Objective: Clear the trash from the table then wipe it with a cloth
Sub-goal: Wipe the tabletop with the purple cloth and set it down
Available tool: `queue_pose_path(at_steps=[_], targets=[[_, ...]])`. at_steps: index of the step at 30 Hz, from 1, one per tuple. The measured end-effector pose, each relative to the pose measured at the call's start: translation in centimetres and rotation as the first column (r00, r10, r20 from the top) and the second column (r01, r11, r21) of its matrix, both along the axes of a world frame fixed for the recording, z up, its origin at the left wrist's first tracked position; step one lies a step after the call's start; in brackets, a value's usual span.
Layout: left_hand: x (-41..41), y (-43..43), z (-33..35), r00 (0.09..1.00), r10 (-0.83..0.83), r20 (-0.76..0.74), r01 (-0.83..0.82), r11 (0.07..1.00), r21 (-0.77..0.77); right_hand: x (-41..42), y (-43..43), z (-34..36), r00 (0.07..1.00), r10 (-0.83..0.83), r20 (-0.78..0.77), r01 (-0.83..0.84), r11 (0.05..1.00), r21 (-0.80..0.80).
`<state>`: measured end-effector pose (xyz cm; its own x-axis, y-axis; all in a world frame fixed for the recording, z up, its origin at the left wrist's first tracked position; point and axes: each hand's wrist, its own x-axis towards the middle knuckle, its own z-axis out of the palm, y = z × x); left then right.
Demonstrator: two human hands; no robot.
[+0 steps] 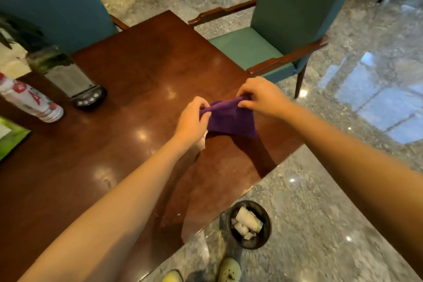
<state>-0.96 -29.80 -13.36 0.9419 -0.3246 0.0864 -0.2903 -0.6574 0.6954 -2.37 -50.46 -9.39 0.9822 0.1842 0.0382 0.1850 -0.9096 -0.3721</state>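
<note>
Between the two sets of fingertips, above the near right part of the dark wooden table (142,57), a purple cloth (231,119) is stretched by its top edge and hangs down so that its lower edge seems to reach or nearly reach the tabletop; the left hand (192,119) has its thumb and curled fingers pinched on the left corner, and the right hand (261,96) pinches the right corner in the same way, thumb underneath and fingers folded over the hem. Just below the left wrist, a small pale patch shows against the wood, possibly a scrap of tissue or only a glare, and it is too blurred to tell. Well off to the left of the fingers stand a white bottle with red lettering (32,101), a tall clear container on a dark base (68,75) and a green box (11,137) at the edge of view. Down beside the person's shoes, well below the hands, a small black bin (248,224) on the stone floor holds crumpled white paper. As a judgement, the clearing step looks largely done, since trash lies in the bin and the wood near the fingers is mostly bare, while the wiping is only being readied: the cloth is not yet pressed flat to the surface
</note>
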Motion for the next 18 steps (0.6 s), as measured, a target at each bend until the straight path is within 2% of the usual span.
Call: queue_pose_path(at_steps=[2,4,8,15,18], targets=[[0.6,3.1,1.7,0.999,0.028,0.041,-0.025,0.998,-0.054,1.5,2.5,2.1,0.996,0.08,0.032,-0.081,0.996,0.024],[1.1,6.7,3.2,0.997,0.046,0.067,-0.041,0.996,-0.075,3.0,5.5,3.8,0.991,0.125,0.037,-0.129,0.984,0.12],[1.7,13.7,5.4,0.996,0.072,0.051,-0.072,0.997,0.003,5.4,11.6,5.6,0.981,0.193,0.01,-0.19,0.954,0.232],[1.6,24.8,7.4,0.971,0.219,0.094,-0.231,0.962,0.147,8.2,22.6,5.8,0.917,0.378,-0.131,-0.362,0.923,0.13],[1.7,29.2,7.8,0.967,0.204,0.15,-0.236,0.941,0.241,9.1,27.2,5.5,0.913,0.401,-0.072,-0.392,0.913,0.112]])
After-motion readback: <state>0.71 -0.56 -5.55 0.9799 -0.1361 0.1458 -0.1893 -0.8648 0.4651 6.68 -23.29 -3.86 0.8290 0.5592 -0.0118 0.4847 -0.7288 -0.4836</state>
